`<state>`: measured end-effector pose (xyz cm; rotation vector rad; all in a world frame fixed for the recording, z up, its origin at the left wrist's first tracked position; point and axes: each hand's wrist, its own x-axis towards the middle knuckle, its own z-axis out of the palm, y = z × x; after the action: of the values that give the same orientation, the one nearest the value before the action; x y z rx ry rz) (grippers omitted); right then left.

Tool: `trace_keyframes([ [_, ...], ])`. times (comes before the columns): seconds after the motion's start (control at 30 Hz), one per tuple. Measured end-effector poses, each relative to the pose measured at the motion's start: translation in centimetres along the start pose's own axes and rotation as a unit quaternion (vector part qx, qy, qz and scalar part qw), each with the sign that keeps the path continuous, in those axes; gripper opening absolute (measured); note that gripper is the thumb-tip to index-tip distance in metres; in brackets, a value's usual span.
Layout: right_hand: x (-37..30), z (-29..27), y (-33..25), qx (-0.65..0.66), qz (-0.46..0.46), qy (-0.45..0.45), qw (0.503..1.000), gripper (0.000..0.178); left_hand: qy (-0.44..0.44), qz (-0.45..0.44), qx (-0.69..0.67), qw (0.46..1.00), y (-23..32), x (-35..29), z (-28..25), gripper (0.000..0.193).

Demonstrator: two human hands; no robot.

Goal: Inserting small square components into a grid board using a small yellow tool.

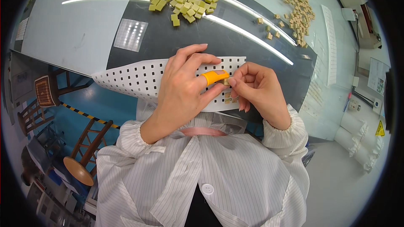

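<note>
Fingers (234,70) of your right hand (261,86) curl inward, the thumb tip just beside a small tan block (226,81); whether they pinch it cannot be told. Your left hand (180,79) has its thumb and its index finger, in a bright orange-yellow rubbery cover (208,78), closed about that block, while its other fingers spread apart. The block sits over the right end of a long white flexible sheet (134,66) with rows of dark square holes. More tan pieces show at holes just beneath it, so the work looks barely begun: most visible holes are dark, though your hands hide some. The sheet's long axis runs left to right across you, its squared end to your right, its far end tapering left; the block's own axis is too covered to read. Beyond, on the black mat (162,35), lie a silvery gridded square (131,35) and a heap of olive-green blocks (191,3); farther right, many loose tan cubes (299,10) remain.
</note>
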<state>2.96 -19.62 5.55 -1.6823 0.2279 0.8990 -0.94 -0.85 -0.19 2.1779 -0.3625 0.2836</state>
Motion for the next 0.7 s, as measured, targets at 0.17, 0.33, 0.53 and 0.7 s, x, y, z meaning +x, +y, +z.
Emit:
trace_keyframes([
  [0.17, 0.1, 0.8, 0.2, -0.138, -0.063, 0.038, 0.988, 0.018, 0.001, 0.004, 0.01, 1.0, 0.0, 0.0, 0.2, 0.021],
  [0.33, 0.1, -0.3, 0.6, -0.16, -0.11, 0.027, 0.981, 0.019, 0.003, -0.001, 0.012, 1.0, 0.1, -0.1, 0.1, 0.023],
  [0.53, -0.4, -2.3, 2.0, -0.2, -0.205, 0.31, 0.907, 0.018, -0.002, 0.005, 0.013, 1.0, 0.1, 0.0, 0.1, 0.025],
  [0.7, -1.9, -0.6, 3.1, -0.304, -0.278, 0.264, 0.872, 0.015, -0.006, 0.009, 0.016, 1.0, 0.0, -0.1, 0.0, 0.026],
])
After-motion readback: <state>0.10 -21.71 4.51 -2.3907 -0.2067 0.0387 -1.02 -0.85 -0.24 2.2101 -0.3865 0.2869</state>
